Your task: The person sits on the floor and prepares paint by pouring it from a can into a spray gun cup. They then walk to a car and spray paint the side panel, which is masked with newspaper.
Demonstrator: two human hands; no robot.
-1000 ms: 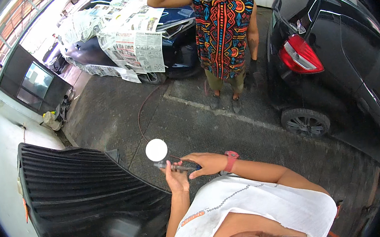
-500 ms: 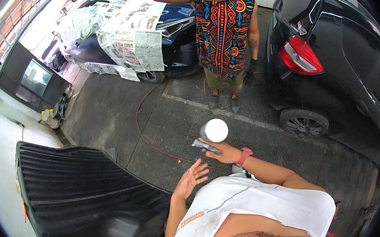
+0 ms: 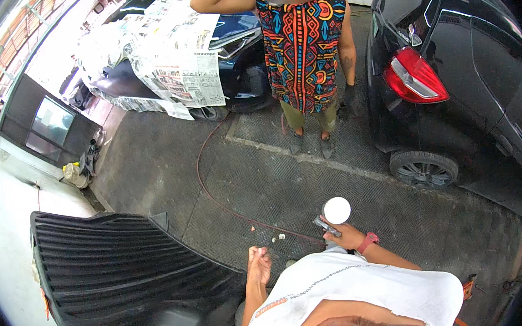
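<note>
In my right hand (image 3: 347,236) is a spray gun (image 3: 328,227) with a grey metal body and a round white cup top (image 3: 337,210). My fingers are wrapped round it, and a red band circles that wrist. My left hand (image 3: 259,265) is raised beside the white shirt (image 3: 354,280), away from the gun. Its fingers are curled in with nothing visible in them. A large black ribbed panel (image 3: 125,258) stands to the left of this hand.
A red hose (image 3: 208,190) curves across the dark textured floor. Ahead stands a person in a patterned sleeveless top (image 3: 304,58), one arm raised. A dark blue car (image 3: 246,70) is partly covered with newspaper (image 3: 182,63). A black car (image 3: 472,73) stands on the right, by a white wall (image 3: 2,219).
My right hand has drawn back toward my body and rightward with the spray gun. My left hand has lowered slightly, and its spread fingers have curled in.
</note>
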